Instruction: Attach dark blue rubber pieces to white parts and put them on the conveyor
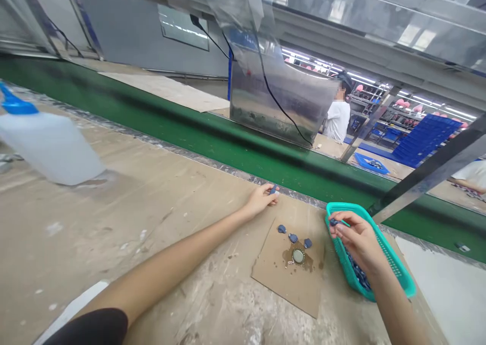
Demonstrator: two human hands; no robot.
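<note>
My left hand (262, 200) is closed on a small dark blue piece (273, 189) near the table's far edge. Over the rim of a green plastic basket (395, 264), my right hand (357, 236) pinches another small dark blue piece (334, 222). Many similar blue pieces (359, 274) lie inside the basket, partly hidden by my right arm. Between my hands, a flat cardboard piece (281, 282) carries three small blue pieces (292, 238). A round metal cap (298, 256) sits on it in a dark wet stain.
A translucent bottle with a blue top (49, 142) stands at the left. Beyond the table runs a green conveyor belt (182, 140). A metal post (429, 173) slants up behind the basket. Farther back are a person in white (337, 120) and a blue tray (371, 164).
</note>
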